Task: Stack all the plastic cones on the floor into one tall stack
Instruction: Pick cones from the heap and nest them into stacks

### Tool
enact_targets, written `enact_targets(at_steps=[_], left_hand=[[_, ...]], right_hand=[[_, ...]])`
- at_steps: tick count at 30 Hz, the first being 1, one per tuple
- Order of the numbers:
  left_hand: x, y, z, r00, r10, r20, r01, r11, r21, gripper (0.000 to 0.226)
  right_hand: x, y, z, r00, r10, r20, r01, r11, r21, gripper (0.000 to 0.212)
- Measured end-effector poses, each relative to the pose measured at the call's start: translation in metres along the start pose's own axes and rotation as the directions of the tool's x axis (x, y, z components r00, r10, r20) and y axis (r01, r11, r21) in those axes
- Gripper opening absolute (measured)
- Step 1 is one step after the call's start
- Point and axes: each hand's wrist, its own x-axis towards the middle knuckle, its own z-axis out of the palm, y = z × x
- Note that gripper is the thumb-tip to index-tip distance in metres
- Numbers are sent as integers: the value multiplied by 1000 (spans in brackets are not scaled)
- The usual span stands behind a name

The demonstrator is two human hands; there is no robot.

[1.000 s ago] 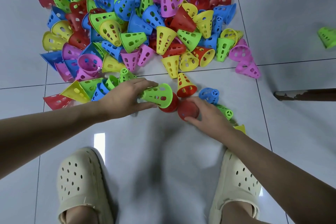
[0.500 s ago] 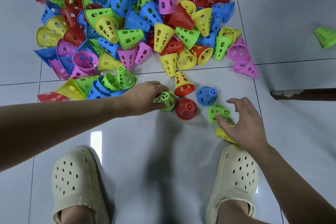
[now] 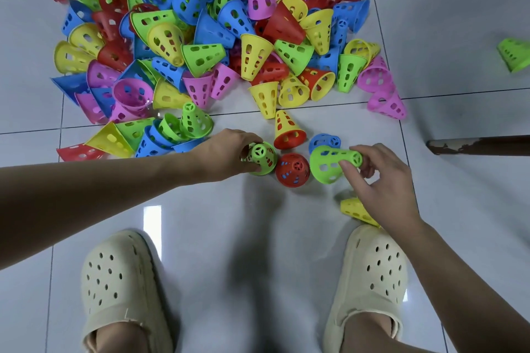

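The plastic cones lay mostly in a loose pile (image 3: 200,46) on the tiled floor (image 3: 258,223), ahead of the person and well beyond both hands. Stacking had barely begun. Three cones stood in a row just in front of the feet. The left hand (image 3: 226,155) gripped a green cone (image 3: 261,157) from the side, fingers curled round it; that cone stood upright, narrow end up, with red showing through its holes, which suggested a red one nested beneath. Touching it on the right stood a red cone (image 3: 292,170), also upright. The right hand (image 3: 378,178) pinched a second green cone (image 3: 332,163) near its narrow end. That cone was tilted, its long axis running roughly left to right, wide mouth facing left toward the red cone. The right hand was therefore the nearer to the next seat. In the inspector's judgement, the held cone would need turning mouth-down before lowering over an upright one. A blue cone (image 3: 325,141) sat just behind; a yellow cone (image 3: 355,209) lay under the right wrist.
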Motion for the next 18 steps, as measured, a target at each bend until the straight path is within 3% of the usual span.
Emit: enact_targets(at_steps=[5,9,12,15,18], left_hand=[[-3,3,-1,1000,-12,27,12,1000,1,57],[-9,1,-9,990,24,142,-26,1000,12,60],[-9,-9,-13,984,12,178,-45,982,182,66],[2,-17,-17,996,58,68,-81,908,410,68],[22,-24,-24,989,145,-17,-105,791,602,84]], right_hand=[[15,-21,11,989,-118,92,113,992,55,22],[14,-19,25,969,-134,206,133,991,22,31],[13,-18,32,961,-158,229,158,987,16,28],[15,-14,39,952,-146,267,148,989,15,30],[17,-12,46,945,-125,301,117,992,45,34]])
